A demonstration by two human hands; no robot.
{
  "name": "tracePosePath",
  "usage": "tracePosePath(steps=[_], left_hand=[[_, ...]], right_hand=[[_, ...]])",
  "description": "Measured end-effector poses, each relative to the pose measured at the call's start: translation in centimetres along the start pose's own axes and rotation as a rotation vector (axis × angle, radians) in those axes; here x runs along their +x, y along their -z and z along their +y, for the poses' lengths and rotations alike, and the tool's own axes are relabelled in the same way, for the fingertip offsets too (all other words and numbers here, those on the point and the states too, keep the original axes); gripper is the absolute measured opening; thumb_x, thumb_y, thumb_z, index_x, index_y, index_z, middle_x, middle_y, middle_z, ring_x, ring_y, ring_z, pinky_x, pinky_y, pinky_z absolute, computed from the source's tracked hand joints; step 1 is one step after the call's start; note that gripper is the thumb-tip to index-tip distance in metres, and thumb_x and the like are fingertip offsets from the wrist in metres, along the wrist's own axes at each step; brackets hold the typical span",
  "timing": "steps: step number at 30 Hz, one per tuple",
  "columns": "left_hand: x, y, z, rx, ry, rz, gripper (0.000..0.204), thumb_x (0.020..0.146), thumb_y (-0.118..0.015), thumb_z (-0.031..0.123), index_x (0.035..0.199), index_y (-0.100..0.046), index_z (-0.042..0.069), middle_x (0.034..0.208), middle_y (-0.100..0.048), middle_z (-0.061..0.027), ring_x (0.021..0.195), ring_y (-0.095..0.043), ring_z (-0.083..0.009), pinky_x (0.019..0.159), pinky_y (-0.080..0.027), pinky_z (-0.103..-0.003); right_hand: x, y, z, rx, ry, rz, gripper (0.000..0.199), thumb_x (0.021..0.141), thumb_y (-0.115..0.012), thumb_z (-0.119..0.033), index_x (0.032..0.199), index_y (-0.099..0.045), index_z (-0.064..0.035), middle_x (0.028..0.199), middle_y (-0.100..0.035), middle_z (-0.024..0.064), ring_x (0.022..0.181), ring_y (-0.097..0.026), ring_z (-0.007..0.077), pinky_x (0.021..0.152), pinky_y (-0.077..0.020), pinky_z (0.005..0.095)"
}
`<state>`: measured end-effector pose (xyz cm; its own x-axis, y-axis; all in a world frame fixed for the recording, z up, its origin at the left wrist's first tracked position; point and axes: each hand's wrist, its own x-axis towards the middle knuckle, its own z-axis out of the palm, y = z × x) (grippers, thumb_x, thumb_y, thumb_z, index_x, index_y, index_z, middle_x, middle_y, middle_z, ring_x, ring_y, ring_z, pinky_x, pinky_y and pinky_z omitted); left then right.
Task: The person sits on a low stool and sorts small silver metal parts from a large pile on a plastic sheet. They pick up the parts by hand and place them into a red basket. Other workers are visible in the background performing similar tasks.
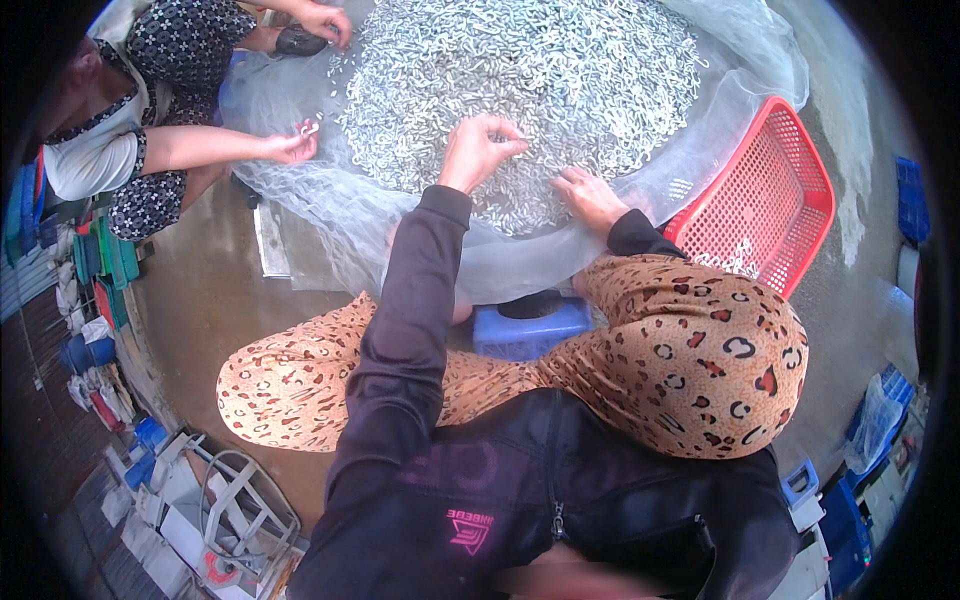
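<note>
Upper left of frame: a co-worker in a patterned top w/ white front sits by the pile, one hand (pixel 292 147) pinching a small metal piece, the other hand (pixel 325 22) resting near the pile's far edge. Centre top: big heap of small silvery metal hooks (pixel 520 80) spread on a clear plastic sheet (pixel 300 190) that lies on the wet concrete floor (pixel 200 300). Centre: the person's left hand (pixel 480 145), dark sleeve, raised just over the heap's near part, fingers curled narrow & pinched together; can't tell if a hook is between them. Just right of it, right hand (pixel 590 195) lies flat on the hooks, fingers spread, palm down, holding nothing visible. Below centre: a blue plastic stool (pixel 530 325) between the leopard-print knees. Right of frame: a red plastic basket (pixel 770 200) tilted beside the sheet, touching its edge, a few hooks inside near the lower part.
</note>
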<state>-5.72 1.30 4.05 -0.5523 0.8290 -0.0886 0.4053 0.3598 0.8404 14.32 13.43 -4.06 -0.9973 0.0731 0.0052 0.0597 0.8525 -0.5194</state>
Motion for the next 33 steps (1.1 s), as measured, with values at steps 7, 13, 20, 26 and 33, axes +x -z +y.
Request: tracePosePath(steps=[7,13,20,26,33], left_hand=[[-2.3,-0.5,-1.2,0.272,0.173,0.03,0.02,0.078,-0.067,0.024,0.084,-0.071,0.005,0.099,-0.068,-0.0089,0.091,-0.064,-0.0249,0.078,-0.048,-0.036],[-2.4,-0.1,0.7,0.2,0.033,0.313,0.02,0.081,-0.067,0.016,0.092,-0.069,0.0,0.106,-0.064,-0.0137,0.092,-0.064,-0.0298,0.078,-0.051,-0.04],[-2.1,2.7,1.4,-1.217,0.228,0.153,0.012,0.089,-0.054,0.008,0.098,-0.054,0.0,0.088,-0.062,-0.0144,0.076,-0.066,-0.0245,0.066,-0.056,-0.031],[-2.4,1.0,0.1,-1.227,0.215,-0.08,0.019,0.081,-0.061,0.008,0.097,-0.05,0.006,0.087,-0.059,-0.0077,0.079,-0.061,-0.0202,0.065,-0.051,-0.03],[-2.9,-5.8,-4.0,0.558,-0.103,0.176,0.018,0.076,-0.067,0.013,0.087,-0.056,0.003,0.078,-0.062,-0.0136,0.072,-0.063,-0.0291,0.059,-0.048,-0.043]], right_hand=[[0.0,2.4,0.0,1.225,-0.805,0.202,0.024,0.082,-0.067,-0.019,0.1,-0.067,-0.0028,0.071,-0.066,0.0035,0.064,-0.061,0.0116,0.061,-0.0485,0.0297],[-0.1,5.7,-1.0,0.663,-0.675,0.245,0.028,0.081,-0.069,-0.019,0.104,-0.067,-0.0024,0.077,-0.065,0.0033,0.069,-0.057,0.0068,0.063,-0.0456,0.0224],[0.0,7.3,-1.2,1.617,-0.6,0.27,0.029,0.088,-0.057,-0.007,0.115,-0.057,0.0048,0.095,-0.065,0.0108,0.078,-0.062,0.0153,0.073,-0.0505,0.0236],[-1.6,8.0,-0.8,1.962,-0.519,0.333,0.039,0.082,-0.04,0.008,0.12,-0.049,0.0069,0.099,-0.06,0.0145,0.09,-0.06,0.0213,0.083,-0.0504,0.0306],[-2.1,6.5,-0.2,1.622,-0.938,0.353,0.042,0.067,-0.032,0.008,0.1,-0.058,0.0085,0.089,-0.06,0.0145,0.075,-0.06,0.0216,0.065,-0.0496,0.0281]])
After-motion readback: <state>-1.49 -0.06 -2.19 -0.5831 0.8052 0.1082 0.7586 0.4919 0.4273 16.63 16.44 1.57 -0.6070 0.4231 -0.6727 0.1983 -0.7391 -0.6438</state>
